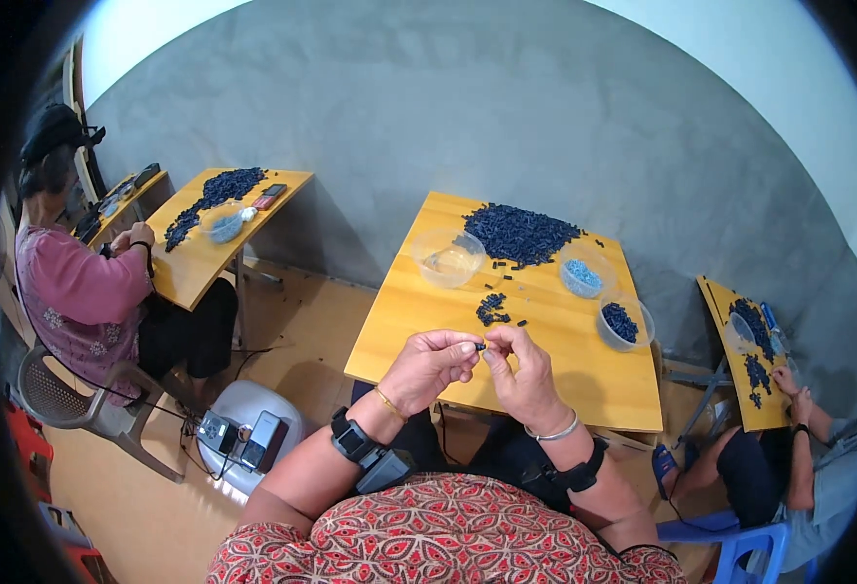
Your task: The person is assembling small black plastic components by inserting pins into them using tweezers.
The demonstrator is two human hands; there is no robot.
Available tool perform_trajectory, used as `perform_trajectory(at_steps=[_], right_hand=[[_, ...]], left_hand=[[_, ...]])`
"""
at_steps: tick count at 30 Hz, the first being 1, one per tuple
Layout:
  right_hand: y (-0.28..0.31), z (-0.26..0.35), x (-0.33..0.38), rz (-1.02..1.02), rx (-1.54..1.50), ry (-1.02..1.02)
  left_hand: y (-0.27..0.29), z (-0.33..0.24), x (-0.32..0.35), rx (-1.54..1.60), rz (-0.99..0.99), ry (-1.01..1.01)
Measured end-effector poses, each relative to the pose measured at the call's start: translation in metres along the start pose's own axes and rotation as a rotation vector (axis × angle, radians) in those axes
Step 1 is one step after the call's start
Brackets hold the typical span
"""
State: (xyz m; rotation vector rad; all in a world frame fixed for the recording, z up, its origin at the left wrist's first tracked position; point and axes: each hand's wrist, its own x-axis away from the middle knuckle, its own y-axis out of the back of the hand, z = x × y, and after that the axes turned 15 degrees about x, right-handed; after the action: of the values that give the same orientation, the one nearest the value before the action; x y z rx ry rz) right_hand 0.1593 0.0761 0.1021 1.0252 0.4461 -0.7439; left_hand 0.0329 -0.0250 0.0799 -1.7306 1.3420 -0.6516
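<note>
Well left of the middle tabletop (pixel 404 321), a person in a pink top (pixel 88 282) sits on a plastic chair (pixel 63 394) at a second tabletop (pixel 195 268), which carries dark pieces (pixel 234 183) and a bowl of blue bits (pixel 224 228). Nearer the middle tabletop, beside its near left corner, a pale stool (pixel 277 409) bears small boxes (pixel 265 440) with cables. On the middle tabletop's left half stands a see-through bowl (pixel 448 261). Over its near edge, the wearer's left hand (pixel 430 368) pinches a small dark piece (pixel 480 346) between thumb and forefinger. The right hand (pixel 526 378) meets it, fingertips drawn together at the piece; whether they grip it too cannot be told. Just beyond the hands lies a loose cluster (pixel 492 310); a big dark heap (pixel 521 234) covers the middle tabletop's far side. Along its right side stand a bowl of light blue bits (pixel 582 277) and, nearer, a bowl of dark pieces (pixel 623 323). Well right of it, another person (pixel 842 457) works at a third tabletop (pixel 765 417).
</note>
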Motion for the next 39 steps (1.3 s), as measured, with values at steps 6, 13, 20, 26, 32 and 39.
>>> perform_trajectory(at_steps=[6, 13, 20, 26, 32, 39], right_hand=[[0.009, 0.011, -0.001, -0.077, 0.061, 0.108], [0.015, 0.013, -0.002, -0.052, 0.041, 0.105], [0.026, 0.018, -0.013, -0.033, 0.15, 0.331], [0.029, 0.019, -0.011, -0.054, 0.126, 0.362], [0.03, 0.019, -0.011, -0.088, 0.12, 0.417], [0.03, 0.019, -0.012, -0.116, 0.332, 0.543]], left_hand=[[-0.013, -0.002, 0.003, -0.071, 0.049, -0.025], [-0.019, -0.006, 0.014, -0.323, 0.031, -0.07], [-0.032, -0.019, 0.02, -0.665, 0.135, -0.126], [-0.034, -0.018, 0.024, -0.701, 0.134, -0.125], [-0.036, -0.015, 0.024, -0.709, 0.141, -0.105], [-0.043, -0.014, 0.026, -0.661, 0.163, -0.012]])
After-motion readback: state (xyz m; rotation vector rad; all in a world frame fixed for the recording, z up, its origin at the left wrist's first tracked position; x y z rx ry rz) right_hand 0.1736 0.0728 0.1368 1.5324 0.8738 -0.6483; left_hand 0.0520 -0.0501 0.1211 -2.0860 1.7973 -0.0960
